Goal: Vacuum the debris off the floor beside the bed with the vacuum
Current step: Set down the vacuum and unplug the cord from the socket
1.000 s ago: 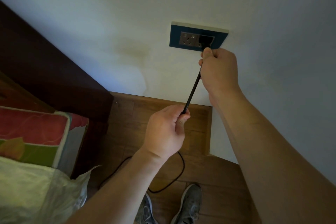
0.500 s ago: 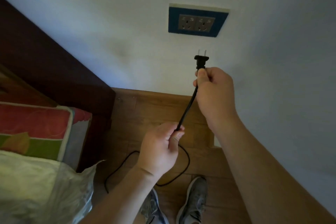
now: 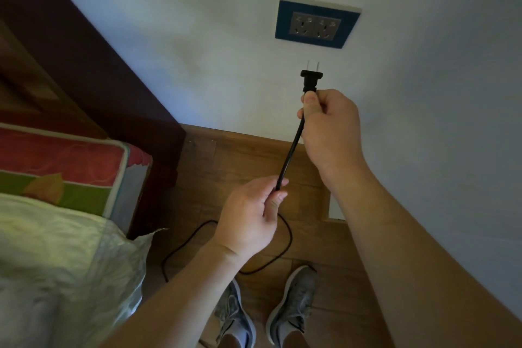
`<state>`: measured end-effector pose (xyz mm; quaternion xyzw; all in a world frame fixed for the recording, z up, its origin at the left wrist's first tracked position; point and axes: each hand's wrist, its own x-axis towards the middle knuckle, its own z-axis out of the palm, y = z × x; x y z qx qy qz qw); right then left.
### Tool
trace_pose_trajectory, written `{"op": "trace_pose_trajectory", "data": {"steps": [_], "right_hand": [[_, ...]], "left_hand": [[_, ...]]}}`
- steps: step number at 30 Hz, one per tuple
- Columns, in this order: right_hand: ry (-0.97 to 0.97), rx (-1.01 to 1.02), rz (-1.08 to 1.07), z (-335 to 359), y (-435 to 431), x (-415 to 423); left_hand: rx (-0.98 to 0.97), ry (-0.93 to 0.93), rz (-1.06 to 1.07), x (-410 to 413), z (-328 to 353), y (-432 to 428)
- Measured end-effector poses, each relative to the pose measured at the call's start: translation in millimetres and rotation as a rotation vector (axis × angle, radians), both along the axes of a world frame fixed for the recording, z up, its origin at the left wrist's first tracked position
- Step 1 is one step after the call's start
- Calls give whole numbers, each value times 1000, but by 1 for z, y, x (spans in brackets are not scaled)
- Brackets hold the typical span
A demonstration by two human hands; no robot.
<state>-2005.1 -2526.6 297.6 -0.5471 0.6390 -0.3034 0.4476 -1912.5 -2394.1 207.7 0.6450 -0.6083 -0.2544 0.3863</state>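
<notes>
A black two-pin plug [image 3: 310, 79] points up at the wall, a short way below the blue wall socket [image 3: 317, 26], whose two outlets are both free. My right hand [image 3: 330, 127] grips the black cord [image 3: 288, 161] just under the plug. Lower down, my left hand [image 3: 251, 217] pinches the same cord, which then loops over the wooden floor [image 3: 240, 161]. The vacuum itself is out of view.
The bed [image 3: 59, 234] with a pale cover and a red and green mattress fills the left, against a dark wooden headboard [image 3: 84, 65]. A wooden skirting runs along the white wall. My two grey shoes [image 3: 293, 305] stand on the floor below the hands.
The plug, seated in the right outlet a second ago, has come out; my right hand has drawn it down and away from the socket. My left hand kept its hold on the cord.
</notes>
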Motion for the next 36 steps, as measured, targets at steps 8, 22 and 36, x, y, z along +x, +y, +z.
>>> {"op": "trace_pose_trajectory", "data": {"steps": [8, 22, 36], "right_hand": [[-21, -7, 41, 33, 6, 12], [-14, -61, 199, 142, 15, 51], [-91, -155, 454, 275, 50, 90]], "left_hand": [[30, -21, -3, 14, 31, 5], [118, -13, 102, 47, 138, 15], [235, 44, 376, 57, 276, 52]]}}
